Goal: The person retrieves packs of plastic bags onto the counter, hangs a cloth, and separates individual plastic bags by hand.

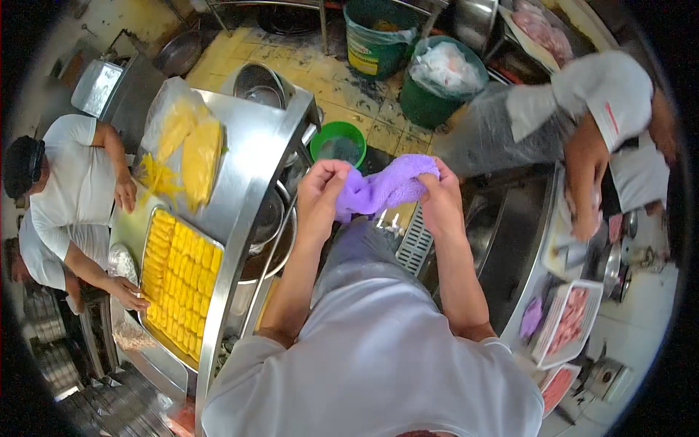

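A purple cloth (386,186) is stretched in a loose twist between my two hands, in front of my body. My left hand (320,193) pinches its left end, thumb against fingers. At the other end my right hand (443,197) has its fingers closed around the bunched fabric. Below the cloth, part of a grey apron (360,251) shows over my legs. A green basin (338,143) stands on the floor just beyond my left hand.
On the steel table (251,146) at left lie a tray of yellow rolls (182,284) and a bag of yellow strips (200,164). A co-worker (80,189) touches the tray. Another person (604,109) leans over the right counter, near a white basket of meat (571,320). Green bins (419,98) stand ahead.
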A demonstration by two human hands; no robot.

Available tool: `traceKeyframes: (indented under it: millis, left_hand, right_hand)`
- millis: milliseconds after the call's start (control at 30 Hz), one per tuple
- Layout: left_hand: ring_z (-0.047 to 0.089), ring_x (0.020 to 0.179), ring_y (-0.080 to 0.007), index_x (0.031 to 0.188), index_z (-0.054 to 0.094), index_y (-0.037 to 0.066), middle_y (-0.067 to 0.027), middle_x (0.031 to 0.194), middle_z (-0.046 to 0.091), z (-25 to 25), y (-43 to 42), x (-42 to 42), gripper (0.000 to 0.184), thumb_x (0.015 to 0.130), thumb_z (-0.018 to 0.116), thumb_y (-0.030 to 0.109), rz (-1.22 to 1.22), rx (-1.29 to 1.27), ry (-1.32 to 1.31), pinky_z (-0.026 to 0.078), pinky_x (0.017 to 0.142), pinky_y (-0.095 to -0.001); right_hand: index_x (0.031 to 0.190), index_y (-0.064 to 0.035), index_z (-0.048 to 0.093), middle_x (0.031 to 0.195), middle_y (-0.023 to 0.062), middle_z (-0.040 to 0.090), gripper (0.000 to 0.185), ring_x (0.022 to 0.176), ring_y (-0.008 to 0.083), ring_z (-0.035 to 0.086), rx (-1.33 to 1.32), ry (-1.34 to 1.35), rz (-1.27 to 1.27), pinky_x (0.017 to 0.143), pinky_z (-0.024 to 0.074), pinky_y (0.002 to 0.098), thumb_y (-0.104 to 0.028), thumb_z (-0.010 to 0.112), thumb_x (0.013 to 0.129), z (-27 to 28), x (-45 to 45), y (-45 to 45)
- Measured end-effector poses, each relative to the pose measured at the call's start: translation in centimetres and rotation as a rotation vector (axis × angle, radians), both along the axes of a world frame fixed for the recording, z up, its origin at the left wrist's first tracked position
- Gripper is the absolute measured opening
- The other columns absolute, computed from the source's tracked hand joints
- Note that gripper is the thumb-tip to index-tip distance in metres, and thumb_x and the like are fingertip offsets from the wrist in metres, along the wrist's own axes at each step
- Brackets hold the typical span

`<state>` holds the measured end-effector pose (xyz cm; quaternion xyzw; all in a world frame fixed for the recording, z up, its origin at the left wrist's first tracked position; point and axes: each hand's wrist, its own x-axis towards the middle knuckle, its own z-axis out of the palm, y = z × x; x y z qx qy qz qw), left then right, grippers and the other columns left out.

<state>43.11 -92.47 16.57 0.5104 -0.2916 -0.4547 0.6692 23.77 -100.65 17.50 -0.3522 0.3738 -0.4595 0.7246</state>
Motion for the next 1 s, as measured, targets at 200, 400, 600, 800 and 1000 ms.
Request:
traceKeyframes:
  millis: [200, 400, 600, 800, 1000]
  left_hand:
    - [0.058, 0.087, -0.0088, 0.103, 0.061, 0.001, -0.0033, 0.096, 0.064, 2.8, -13.6, 3.5, 0.01, 0.094, 0.059, 0.006, 0.076, -0.031, 0.061, 0.046, 0.08, -0.0238]
    - [0.058, 0.09, -0.0102, 0.108, 0.059, 0.001, -0.0037, 0.098, 0.063, 1.7, -24.4, 5.5, 0.014, 0.094, 0.058, 0.005, 0.223, -0.029, 0.08, 0.046, 0.083, -0.0248]
    - [0.057, 0.098, -0.0128, 0.112, 0.058, 0.003, -0.0036, 0.105, 0.062, 0.0, -37.6, 10.7, 0.02, 0.092, 0.06, 0.005, 0.471, -0.081, 0.062, 0.044, 0.09, -0.0275]
    - [0.058, 0.093, -0.0116, 0.114, 0.058, 0.002, -0.0039, 0.102, 0.062, 3.1, -49.0, 13.9, 0.024, 0.092, 0.064, 0.008, 0.668, -0.088, -0.072, 0.047, 0.084, -0.0257]
    - [0.058, 0.092, -0.011, 0.114, 0.058, 0.002, -0.0032, 0.102, 0.062, 4.2, -55.3, 19.2, 0.026, 0.092, 0.065, 0.012, 0.809, -0.097, -0.111, 0.047, 0.084, -0.0258]
  right_hand:
    - [0.106, 0.0014, 0.062, 0.097, 0.0064, 0.067, 0.021, 0.086, 0.014, 0.064, -0.016, 0.12, 0.093, 0.078, 0.0511, 0.0281, -0.001, 0.058, 0.086, 2.7, 4.2, -13.6]
    - [0.118, 0.005, 0.06, 0.103, 0.0103, 0.067, 0.034, 0.09, 0.0176, 0.064, 0.066, 0.146, 0.129, 0.08, 0.052, 0.0301, -0.002, 0.055, 0.085, 0.3, 8.0, -25.8]
    - [0.119, 0.0054, 0.059, 0.105, 0.012, 0.066, 0.035, 0.095, 0.0196, 0.065, 0.065, 0.036, 0.373, 0.084, 0.0523, 0.0318, -0.002, 0.052, 0.086, -2.1, 13.0, -42.5]
    - [0.109, -0.0003, 0.061, 0.1, 0.0064, 0.066, 0.024, 0.094, 0.0152, 0.063, -0.016, -0.089, 0.529, 0.085, 0.0503, 0.0298, 0.001, 0.056, 0.086, 1.4, 19.7, -56.8]
    - [0.114, -0.0007, 0.058, 0.104, 0.0063, 0.065, 0.03, 0.095, 0.0163, 0.064, 0.035, -0.146, 0.708, 0.087, 0.05, 0.0306, 0.001, 0.056, 0.084, 2.9, 29.2, -65.0]
